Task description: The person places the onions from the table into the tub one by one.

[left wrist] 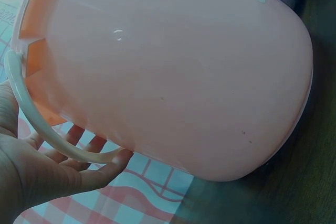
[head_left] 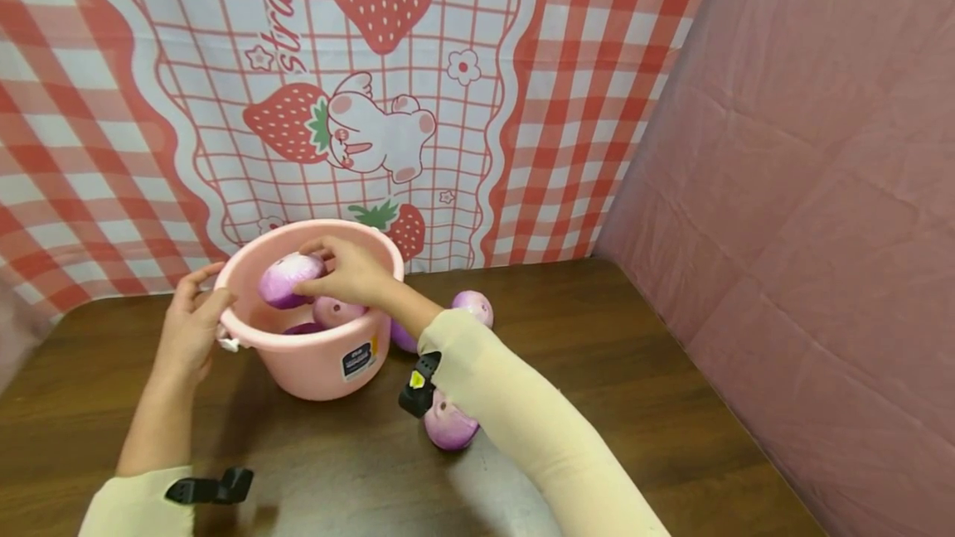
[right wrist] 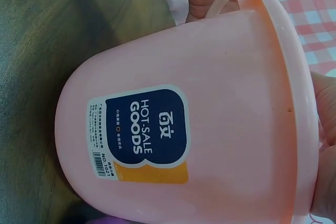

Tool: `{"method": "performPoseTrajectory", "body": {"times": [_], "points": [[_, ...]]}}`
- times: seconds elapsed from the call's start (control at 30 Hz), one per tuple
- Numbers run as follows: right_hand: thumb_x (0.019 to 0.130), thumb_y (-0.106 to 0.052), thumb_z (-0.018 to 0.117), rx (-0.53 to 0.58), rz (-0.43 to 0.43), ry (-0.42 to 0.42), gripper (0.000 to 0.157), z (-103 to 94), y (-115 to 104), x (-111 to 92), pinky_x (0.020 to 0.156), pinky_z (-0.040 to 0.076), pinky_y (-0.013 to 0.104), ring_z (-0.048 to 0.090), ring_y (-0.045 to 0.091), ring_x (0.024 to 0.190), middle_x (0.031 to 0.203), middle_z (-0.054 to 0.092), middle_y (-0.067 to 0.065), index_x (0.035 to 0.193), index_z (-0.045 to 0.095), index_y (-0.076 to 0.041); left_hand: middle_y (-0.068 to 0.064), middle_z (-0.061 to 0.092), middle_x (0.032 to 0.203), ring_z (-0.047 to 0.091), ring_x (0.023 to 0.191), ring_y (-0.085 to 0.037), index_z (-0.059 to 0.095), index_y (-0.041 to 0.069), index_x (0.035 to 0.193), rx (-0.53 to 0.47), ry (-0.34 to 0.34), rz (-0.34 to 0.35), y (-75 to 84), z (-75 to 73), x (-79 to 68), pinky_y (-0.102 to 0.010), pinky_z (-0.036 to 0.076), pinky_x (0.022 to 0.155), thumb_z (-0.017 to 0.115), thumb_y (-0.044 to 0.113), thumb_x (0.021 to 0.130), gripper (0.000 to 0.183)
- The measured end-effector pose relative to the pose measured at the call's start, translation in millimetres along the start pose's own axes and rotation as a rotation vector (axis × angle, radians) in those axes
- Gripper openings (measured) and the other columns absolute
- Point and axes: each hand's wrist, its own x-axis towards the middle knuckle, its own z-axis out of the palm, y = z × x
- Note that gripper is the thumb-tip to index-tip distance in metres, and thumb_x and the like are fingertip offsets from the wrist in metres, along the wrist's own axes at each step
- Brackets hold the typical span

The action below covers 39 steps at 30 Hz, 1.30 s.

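A pink plastic bucket (head_left: 313, 367) stands on the table, tilted slightly toward the left. My left hand (head_left: 190, 326) grips its rim at the left side, beside the white handle (left wrist: 63, 148), with fingers against the outer wall in the left wrist view. Inside the bucket's mouth, my right hand (head_left: 351, 272) holds a purple-and-white onion (head_left: 287, 284) between thumb and fingers. Below it lies another onion (head_left: 339, 312), and a darker purple one (head_left: 303, 329) shows partly. The right wrist view shows mainly the bucket's label (right wrist: 147, 135); the held onion is hidden there.
To the bucket's right, one onion (head_left: 473, 307) and a purple onion (head_left: 403, 336) lie partly behind my right arm. Nearer the front is another onion (head_left: 450, 425). A strawberry-print cloth (head_left: 380, 131) hangs behind the wooden table (head_left: 336, 471), and a pink cloth (head_left: 783, 189) hangs at the right.
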Motion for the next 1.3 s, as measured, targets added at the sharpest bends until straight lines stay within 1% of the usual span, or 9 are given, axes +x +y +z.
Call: {"method": "performPoseTrajectory", "body": {"times": [0.13,0.3,0.4,0.6,0.7,0.83,0.93,1.13,1.3], "points": [[0.081,-0.024,0.073,-0.016,0.006,-0.005,0.051,0.1,-1,0,0.094,0.044,0.013,0.054,0.016,0.117,0.126,0.058,0.004,0.125,0.053,-0.010,0.009,0.062,0.072,0.056,0.046,-0.003,0.049,0.027,0.109,0.001,0.002,0.002,0.5,-0.1,0.1,-0.015,0.046,0.039,0.048,0.000,0.089,0.033],[0.081,-0.026,0.072,-0.023,0.014,-0.003,0.054,0.7,1,0,0.095,0.045,0.016,0.052,0.016,0.120,0.130,0.056,0.003,0.129,0.051,-0.013,0.010,0.062,0.072,0.056,0.048,-0.002,0.049,0.027,0.108,0.010,0.011,0.000,0.2,-0.4,-0.1,-0.014,0.046,0.040,0.047,0.000,0.089,0.033],[0.083,-0.024,0.071,-0.006,0.015,0.001,0.052,1.0,1,-1,0.094,0.046,0.017,0.052,0.017,0.120,0.131,0.056,0.005,0.129,0.051,-0.012,0.010,0.062,0.072,0.057,0.049,-0.002,0.050,0.027,0.107,0.008,0.016,0.003,-0.1,-0.4,-0.1,-0.014,0.046,0.041,0.048,0.000,0.089,0.033],[0.085,-0.019,0.068,0.059,0.000,0.016,0.047,-2.4,1,-3,0.086,0.049,0.014,0.055,0.023,0.116,0.128,0.056,0.011,0.128,0.052,-0.009,0.010,0.062,0.072,0.057,0.049,-0.002,0.050,0.027,0.108,0.005,0.009,0.004,-0.6,-0.2,0.1,-0.014,0.046,0.040,0.048,0.000,0.089,0.033],[0.084,-0.019,0.069,0.071,-0.011,0.057,0.044,-10.0,2,-5,0.084,0.050,0.014,0.058,0.023,0.111,0.125,0.059,0.011,0.125,0.055,-0.010,0.010,0.062,0.073,0.057,0.049,-0.002,0.049,0.027,0.108,0.001,0.004,0.003,-0.7,-0.5,-0.1,-0.015,0.046,0.040,0.048,0.000,0.089,0.034],[0.083,-0.021,0.070,0.056,0.015,0.137,0.040,-26.8,5,-10,0.082,0.051,0.017,0.063,0.021,0.102,0.119,0.063,0.009,0.121,0.058,-0.014,0.009,0.062,0.074,0.057,0.049,-0.003,0.049,0.027,0.109,-0.007,-0.001,0.005,0.0,-1.0,0.2,-0.015,0.047,0.040,0.048,0.000,0.089,0.033],[0.084,-0.021,0.070,0.062,0.034,0.173,0.040,-40.7,9,-15,0.081,0.052,0.018,0.063,0.020,0.099,0.116,0.063,0.011,0.120,0.058,-0.013,0.009,0.062,0.074,0.057,0.049,-0.003,0.049,0.026,0.109,-0.011,0.000,0.002,1.1,-0.5,0.3,-0.015,0.046,0.040,0.048,-0.001,0.089,0.033],[0.085,-0.020,0.068,0.093,0.063,0.184,0.038,-63.5,24,-26,0.083,0.053,0.022,0.061,0.023,0.102,0.117,0.061,0.014,0.120,0.057,-0.010,0.010,0.062,0.075,0.056,0.049,-0.003,0.049,0.027,0.108,-0.011,0.004,-0.008,1.4,-0.6,-0.1,-0.014,0.046,0.040,0.048,0.000,0.089,0.033],[0.086,-0.021,0.066,0.063,0.073,0.190,0.036,-76.3,38,-37,0.085,0.053,0.025,0.061,0.020,0.101,0.114,0.063,0.012,0.119,0.057,-0.010,0.010,0.062,0.074,0.056,0.049,-0.003,0.049,0.027,0.108,-0.012,0.002,-0.005,0.7,0.5,-1.0,-0.014,0.046,0.040,0.048,0.000,0.089,0.032]]}}
